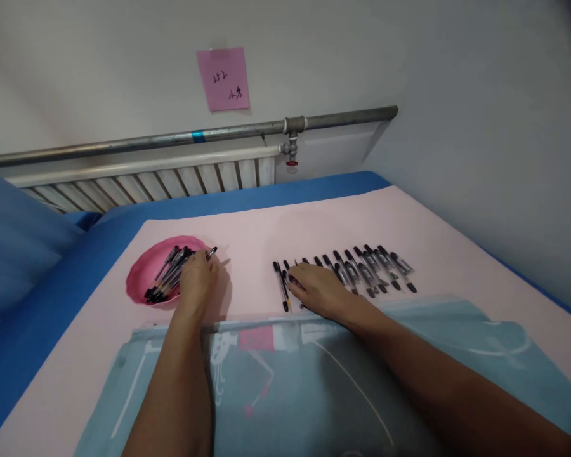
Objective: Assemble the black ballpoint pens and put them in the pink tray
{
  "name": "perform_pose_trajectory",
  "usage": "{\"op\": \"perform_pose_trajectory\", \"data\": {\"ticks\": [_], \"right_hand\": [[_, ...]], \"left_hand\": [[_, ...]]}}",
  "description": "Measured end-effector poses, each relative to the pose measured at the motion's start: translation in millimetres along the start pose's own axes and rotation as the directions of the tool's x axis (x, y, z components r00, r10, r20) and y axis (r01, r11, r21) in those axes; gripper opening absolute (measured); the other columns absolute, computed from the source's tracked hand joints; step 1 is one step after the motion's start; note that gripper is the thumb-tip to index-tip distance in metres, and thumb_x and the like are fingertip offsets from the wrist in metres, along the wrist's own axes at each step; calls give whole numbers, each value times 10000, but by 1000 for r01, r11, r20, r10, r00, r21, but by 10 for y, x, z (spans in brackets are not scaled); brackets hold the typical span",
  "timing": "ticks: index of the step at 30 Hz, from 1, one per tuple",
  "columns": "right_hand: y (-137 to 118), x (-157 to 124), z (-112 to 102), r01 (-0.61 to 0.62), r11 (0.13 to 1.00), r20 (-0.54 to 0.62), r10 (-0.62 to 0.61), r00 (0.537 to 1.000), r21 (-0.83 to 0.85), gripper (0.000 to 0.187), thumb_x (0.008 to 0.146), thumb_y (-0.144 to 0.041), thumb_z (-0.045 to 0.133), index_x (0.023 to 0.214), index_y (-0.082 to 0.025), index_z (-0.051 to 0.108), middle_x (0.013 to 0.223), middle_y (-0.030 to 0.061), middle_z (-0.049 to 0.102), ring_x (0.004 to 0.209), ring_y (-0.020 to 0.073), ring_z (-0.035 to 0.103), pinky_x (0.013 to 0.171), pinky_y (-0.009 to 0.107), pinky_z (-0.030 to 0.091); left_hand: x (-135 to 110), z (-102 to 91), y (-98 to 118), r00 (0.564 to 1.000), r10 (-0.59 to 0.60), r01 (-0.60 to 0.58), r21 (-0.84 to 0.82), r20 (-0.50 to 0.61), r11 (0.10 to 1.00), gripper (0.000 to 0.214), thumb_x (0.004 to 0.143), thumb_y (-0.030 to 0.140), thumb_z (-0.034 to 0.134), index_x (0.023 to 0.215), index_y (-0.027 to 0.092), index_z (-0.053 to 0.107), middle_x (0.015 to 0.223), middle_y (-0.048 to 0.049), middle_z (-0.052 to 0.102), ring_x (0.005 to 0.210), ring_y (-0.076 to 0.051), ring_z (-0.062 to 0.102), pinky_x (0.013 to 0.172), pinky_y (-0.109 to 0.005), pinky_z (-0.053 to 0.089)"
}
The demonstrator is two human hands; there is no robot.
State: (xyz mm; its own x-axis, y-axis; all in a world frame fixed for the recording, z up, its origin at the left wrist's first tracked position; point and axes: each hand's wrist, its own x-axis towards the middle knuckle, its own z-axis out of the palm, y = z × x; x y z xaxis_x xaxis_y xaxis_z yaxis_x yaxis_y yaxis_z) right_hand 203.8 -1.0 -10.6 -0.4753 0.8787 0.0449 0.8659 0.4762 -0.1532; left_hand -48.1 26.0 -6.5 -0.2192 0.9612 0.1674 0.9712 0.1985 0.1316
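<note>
My left hand (197, 277) at rim of pink bowl (143, 274), fingers curled round one pen (210, 252) from pile; my right hand (316, 287) flat, fingers loose, resting on left end of pen row (361, 266) on pink sheet (266, 228)

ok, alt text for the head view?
Left hand reaches into a shallow pink bowl of black pens while right hand rests on a row of black pens laid side by side on a pale pink sheet.
</note>
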Motion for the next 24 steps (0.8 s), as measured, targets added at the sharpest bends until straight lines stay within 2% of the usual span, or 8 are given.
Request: {"op": "perform_pose_trajectory", "data": {"ticks": [9, 24], "right_hand": [[5, -6, 10, 13, 1000, -21, -13, 1000, 2, 160, 869, -228, 410, 849, -161, 554, 834, 56, 602, 764, 157, 539, 612, 247, 283], [-7, 6, 1, -8, 1000, 10, 8, 1000, 6, 165, 867, -232, 414, 878, -162, 563, 861, 68, 609, 796, 168, 552, 620, 247, 289]], "left_hand": [[6, 20, -10, 1000, -6, 6, 0, 0, 1000, 308, 820, 279, 398, 1018, 104, 558, 943, -152, 655, 877, -268, 616, 709, -311, 444], [8, 18, -10, 1000, 2, -2, 14, 2, 1000, 297, 823, 274, 402, 1016, 107, 553, 937, -149, 656, 866, -261, 619, 701, -309, 446]]}}
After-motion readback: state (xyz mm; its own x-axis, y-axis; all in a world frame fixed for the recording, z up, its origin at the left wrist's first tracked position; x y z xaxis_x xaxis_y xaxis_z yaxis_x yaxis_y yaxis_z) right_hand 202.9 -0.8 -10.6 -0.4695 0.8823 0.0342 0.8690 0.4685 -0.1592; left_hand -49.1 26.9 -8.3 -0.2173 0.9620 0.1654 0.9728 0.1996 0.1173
